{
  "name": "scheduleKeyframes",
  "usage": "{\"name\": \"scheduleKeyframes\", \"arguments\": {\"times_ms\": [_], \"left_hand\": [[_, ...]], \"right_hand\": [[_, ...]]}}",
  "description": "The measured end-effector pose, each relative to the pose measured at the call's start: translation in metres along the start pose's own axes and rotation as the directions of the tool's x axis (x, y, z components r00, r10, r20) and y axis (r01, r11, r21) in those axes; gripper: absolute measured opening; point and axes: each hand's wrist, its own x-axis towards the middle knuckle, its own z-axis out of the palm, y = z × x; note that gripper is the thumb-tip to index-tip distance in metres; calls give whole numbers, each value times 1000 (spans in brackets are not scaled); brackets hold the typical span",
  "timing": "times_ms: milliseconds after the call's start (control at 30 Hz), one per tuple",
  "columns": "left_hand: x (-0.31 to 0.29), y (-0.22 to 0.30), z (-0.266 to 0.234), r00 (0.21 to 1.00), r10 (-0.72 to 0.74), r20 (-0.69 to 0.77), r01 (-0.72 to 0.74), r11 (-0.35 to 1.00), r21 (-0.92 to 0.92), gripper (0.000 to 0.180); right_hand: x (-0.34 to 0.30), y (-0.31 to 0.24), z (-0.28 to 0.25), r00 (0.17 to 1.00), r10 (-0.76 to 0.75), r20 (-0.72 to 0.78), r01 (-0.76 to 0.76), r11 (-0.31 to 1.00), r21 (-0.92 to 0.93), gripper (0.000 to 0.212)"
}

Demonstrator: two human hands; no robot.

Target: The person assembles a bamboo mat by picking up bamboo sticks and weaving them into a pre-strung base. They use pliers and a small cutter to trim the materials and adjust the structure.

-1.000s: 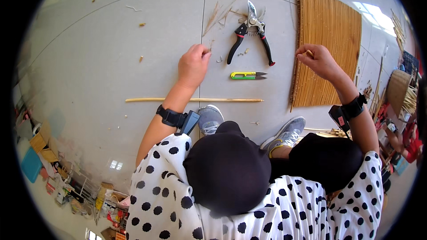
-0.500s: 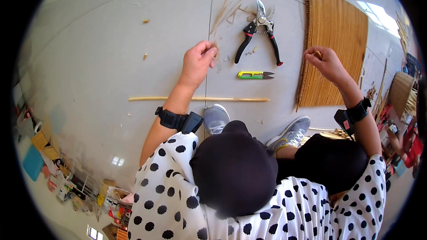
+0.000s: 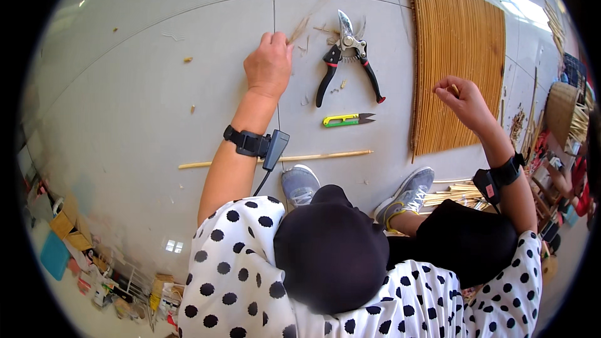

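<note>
My left hand [image 3: 269, 66] is closed at the far middle of the floor, its fingertips against a wisp of dry tan fibres [image 3: 299, 30]. Over the right-hand slatted mat of brown sticks [image 3: 457, 62] hangs my right hand [image 3: 464, 105], fingers curled in, with a small tan piece [image 3: 455, 90] showing between them. Pruning shears [image 3: 348, 56] with black handles lie spread apart between the hands. Nearer me are small yellow-green thread snips [image 3: 347, 120]. A long pale stick [image 3: 313, 156] lies crosswise before my feet, passing behind my left forearm.
Small tan scraps [image 3: 188, 59] dot the tiled floor. A bundle of pale sticks [image 3: 454, 195] lies by my right shoe [image 3: 410, 191]. At the far right stand a woven basket [image 3: 560, 109] and more sticks; another person's arm shows there. Boxes and clutter line the lower left.
My left hand has moved away from me to the fibres on the floor, and some of them have shifted. My right hand stays curled over the mat. The view has shifted slightly.
</note>
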Motion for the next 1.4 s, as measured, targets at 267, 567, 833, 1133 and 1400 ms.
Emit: {"name": "scheduleKeyframes", "arguments": {"times_ms": [267, 567, 833, 1133, 1400], "left_hand": [[10, 6, -8, 990, -12, -140, 17, 999, 35, 17], [-2, 29, 13, 995, -6, 97, -3, 996, 92, 10], [-17, 24, 0, 997, 6, 74, -13, 995, 96, 10], [-69, -42, -38, 990, -137, 35, 135, 989, 57, 12], [-118, -114, -70, 914, -395, -89, 404, 899, 166, 36]], "right_hand": [[-17, 23, -5, 999, 32, -38, -29, 997, 76, 19], [-17, 6, -3, 996, -80, -36, 81, 996, 37, 17], [-18, 6, 1, 1000, 3, 1, -3, 997, 75, 15], [-2, -26, 13, 998, -32, 52, 30, 998, 51, 15], [9, -41, 24, 997, -16, 69, 14, 999, 39, 15]]}}
